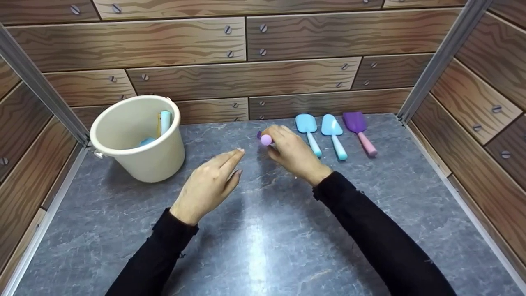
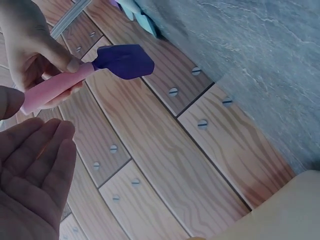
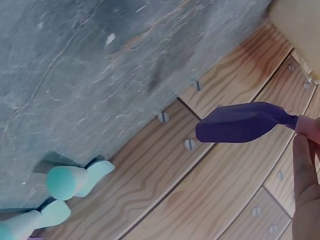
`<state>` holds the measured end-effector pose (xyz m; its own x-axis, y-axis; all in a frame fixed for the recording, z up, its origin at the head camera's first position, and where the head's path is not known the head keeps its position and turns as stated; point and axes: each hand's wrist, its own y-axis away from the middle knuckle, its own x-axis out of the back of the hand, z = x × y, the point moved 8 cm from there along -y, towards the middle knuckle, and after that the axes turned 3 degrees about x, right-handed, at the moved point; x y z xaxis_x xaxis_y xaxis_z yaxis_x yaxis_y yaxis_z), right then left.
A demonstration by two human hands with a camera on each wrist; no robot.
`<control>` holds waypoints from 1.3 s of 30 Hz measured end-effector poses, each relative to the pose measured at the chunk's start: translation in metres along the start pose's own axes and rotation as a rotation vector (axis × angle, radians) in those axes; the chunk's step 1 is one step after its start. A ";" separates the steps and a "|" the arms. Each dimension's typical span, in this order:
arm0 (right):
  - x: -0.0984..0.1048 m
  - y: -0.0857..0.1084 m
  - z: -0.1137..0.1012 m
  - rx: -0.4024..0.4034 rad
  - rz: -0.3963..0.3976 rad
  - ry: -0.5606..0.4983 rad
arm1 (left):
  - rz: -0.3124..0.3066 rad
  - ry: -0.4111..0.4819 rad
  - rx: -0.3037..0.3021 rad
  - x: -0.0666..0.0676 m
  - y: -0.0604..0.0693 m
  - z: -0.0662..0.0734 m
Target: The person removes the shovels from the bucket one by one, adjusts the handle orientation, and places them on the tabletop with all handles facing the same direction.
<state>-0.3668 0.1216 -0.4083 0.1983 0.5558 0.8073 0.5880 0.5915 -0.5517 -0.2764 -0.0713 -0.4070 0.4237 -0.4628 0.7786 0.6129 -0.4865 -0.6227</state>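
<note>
- The right hand (image 1: 294,150) pinches the pink handle of the shovel (image 2: 125,62) between thumb and curled fingers
- The shovel is in the air above the far half of the tabletop (image 1: 102,230), about midway between its left and right edges, purple blade towards the far edge
- The left hand (image 1: 207,181) hovers near the shovel but apart from it, closer to the near edge, its fingers straight and close together, thumb apart
- Black sleeves (image 1: 176,230) cover both arms to the wrists
- Right of the right hand, the left blue shovel (image 1: 306,123), the right blue shovel (image 1: 331,125) and the purple shovel (image 1: 354,121) lie side by side, blades at the far edge; the purple one, pink-handled, is nearest the far right corner
- By the far left corner stands the bucket (image 1: 152,164), upright; inside, a light blue handle (image 1: 165,119) leans at its right side
- A wood-patterned wall (image 1: 185,78) rises behind the far edge
</note>
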 end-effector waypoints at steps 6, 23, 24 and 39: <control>-0.004 0.001 0.017 -0.044 -0.019 -0.008 | -0.078 -0.041 0.009 -0.012 0.001 -0.003; -0.021 0.006 0.062 -0.153 -0.076 -0.090 | -0.321 -0.032 0.062 -0.046 0.012 -0.004; -0.022 0.007 0.064 -0.164 -0.084 -0.090 | -0.326 -0.031 0.063 -0.047 0.012 -0.004; -0.027 0.010 0.086 -0.238 -0.130 -0.091 | -0.360 0.015 0.066 -0.053 0.016 -0.003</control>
<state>-0.4340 0.1627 -0.4538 0.0444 0.5409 0.8399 0.7736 0.5133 -0.3715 -0.2917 -0.0569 -0.4585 0.1636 -0.2819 0.9454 0.7628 -0.5716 -0.3024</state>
